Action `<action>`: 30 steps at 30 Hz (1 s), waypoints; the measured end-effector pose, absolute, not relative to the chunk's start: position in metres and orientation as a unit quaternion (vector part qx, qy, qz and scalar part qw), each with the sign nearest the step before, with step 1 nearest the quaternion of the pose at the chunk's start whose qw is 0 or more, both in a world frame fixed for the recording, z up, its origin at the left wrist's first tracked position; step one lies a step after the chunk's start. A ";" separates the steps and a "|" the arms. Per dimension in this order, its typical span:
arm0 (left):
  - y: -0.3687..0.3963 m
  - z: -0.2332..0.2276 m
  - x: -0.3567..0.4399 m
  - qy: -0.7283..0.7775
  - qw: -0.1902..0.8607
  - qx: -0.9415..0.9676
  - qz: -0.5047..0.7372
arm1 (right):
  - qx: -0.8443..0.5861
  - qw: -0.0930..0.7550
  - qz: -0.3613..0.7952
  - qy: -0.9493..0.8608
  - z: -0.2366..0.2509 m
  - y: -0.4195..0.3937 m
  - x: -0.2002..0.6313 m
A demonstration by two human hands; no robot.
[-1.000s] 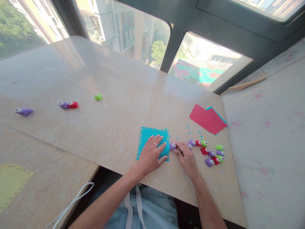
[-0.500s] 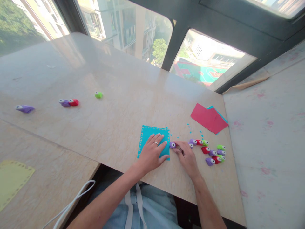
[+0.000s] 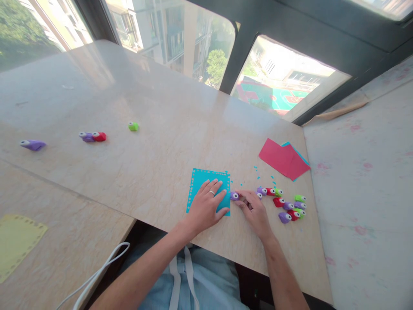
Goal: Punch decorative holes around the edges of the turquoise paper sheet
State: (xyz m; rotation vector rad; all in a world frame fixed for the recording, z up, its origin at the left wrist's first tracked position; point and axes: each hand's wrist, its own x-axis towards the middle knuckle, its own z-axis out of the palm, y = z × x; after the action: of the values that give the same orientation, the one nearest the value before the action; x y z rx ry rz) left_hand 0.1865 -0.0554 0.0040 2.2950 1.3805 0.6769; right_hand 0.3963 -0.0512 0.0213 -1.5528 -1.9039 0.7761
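Observation:
My left hand [image 3: 208,202] lies flat with fingers spread on a blue square of paper [image 3: 200,181]. Small holes are punched along the paper's left and top edges and down part of its right edge. My right hand [image 3: 256,211] grips a purple craft hole punch [image 3: 235,196] between thumb and fingers. The punch sits at the right edge of the paper, and a star-like mark shows on its white round end. Tiny blue paper bits [image 3: 257,172] are scattered above my right hand.
Several purple, red and green punches [image 3: 293,215] stand in a cluster at right, below red paper sheets [image 3: 280,159]. More punches [image 3: 93,137] are spread at left. A yellow punched sheet [image 3: 19,241] and a white cable [image 3: 100,271] are lower left. Windows [image 3: 180,38] border the back.
Both hands, the paper and the punch hold nearly the same places. The whole view has shifted slightly.

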 end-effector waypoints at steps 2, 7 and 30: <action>-0.055 0.003 0.187 0.489 0.191 0.815 0.245 | -0.577 0.277 0.298 -0.708 0.023 -0.051 0.396; -0.055 0.002 0.187 0.488 0.195 0.813 0.253 | -0.580 0.271 0.315 -0.700 0.025 -0.049 0.397; -0.058 0.008 0.185 0.464 0.188 0.836 0.225 | -0.585 0.269 0.331 -0.690 0.022 -0.049 0.398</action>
State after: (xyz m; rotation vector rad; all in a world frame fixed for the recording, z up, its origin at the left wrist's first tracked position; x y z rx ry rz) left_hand 0.1850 -0.0584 0.0080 2.3507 1.3063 0.6338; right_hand 0.3976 -0.0491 0.0222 -1.5777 -1.8603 0.8940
